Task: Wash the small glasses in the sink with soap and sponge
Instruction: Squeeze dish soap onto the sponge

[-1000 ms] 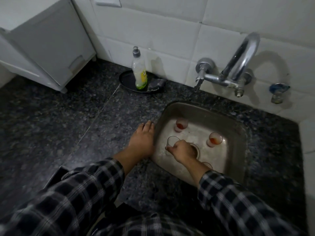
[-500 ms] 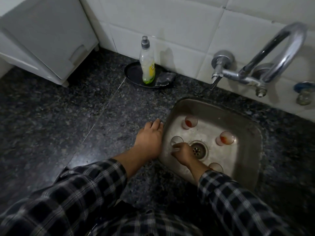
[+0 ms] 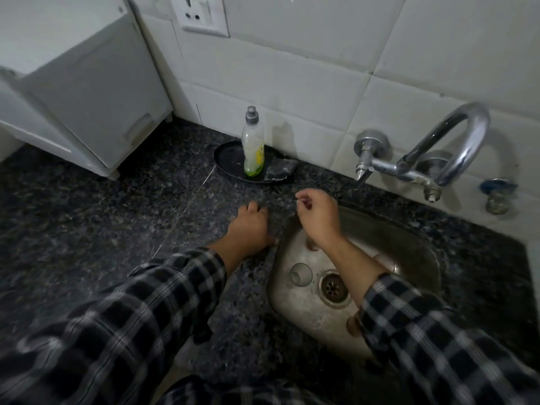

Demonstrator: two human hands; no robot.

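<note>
Granite bench [image 3: 117,229] surrounds the sink [image 3: 415,249] holding an unwashed small glass [image 3: 301,274]; left hand [image 3: 251,226] rests flat left of the sink, right hand [image 3: 318,217] hovers empty, loosely curled, above its rear-left corner, apparently fetching supplies, next requiring a grasp on soap bottle [image 3: 254,147] or sponge [image 3: 280,171] beyond it.

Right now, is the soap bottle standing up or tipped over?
Upright. The soap bottle stands on its base in the black tray, with its cap pointing straight up.
</note>
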